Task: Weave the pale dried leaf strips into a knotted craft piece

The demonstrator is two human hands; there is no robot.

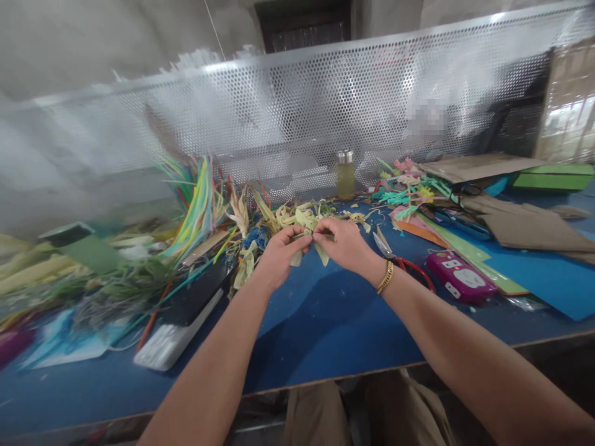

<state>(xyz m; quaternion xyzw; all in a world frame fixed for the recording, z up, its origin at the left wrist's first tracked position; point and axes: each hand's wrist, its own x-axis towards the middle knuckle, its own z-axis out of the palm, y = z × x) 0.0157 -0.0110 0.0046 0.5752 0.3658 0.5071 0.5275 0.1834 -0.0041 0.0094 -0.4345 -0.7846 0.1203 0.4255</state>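
My left hand (282,255) and my right hand (344,245) meet at the middle of the blue table, fingertips nearly touching. Both pinch a pale green corn husk piece (321,254), whose ends hang below the fingers. The exact spot where the fingers press is hidden by the thumbs. Just behind the hands lies a heap of pale yellow-green husks (288,215). Scissors (413,267) with red handles rest to the right of my right wrist, their blades pointing away from me.
Coloured pipe cleaners (198,207) and greenery stand at left, near a black-and-white device (179,331). A lidded bottle (345,176) stands before the perforated metal screen (307,105). A purple device (460,277), coloured sheets (543,266) and brown cardboard (534,230) lie at right.
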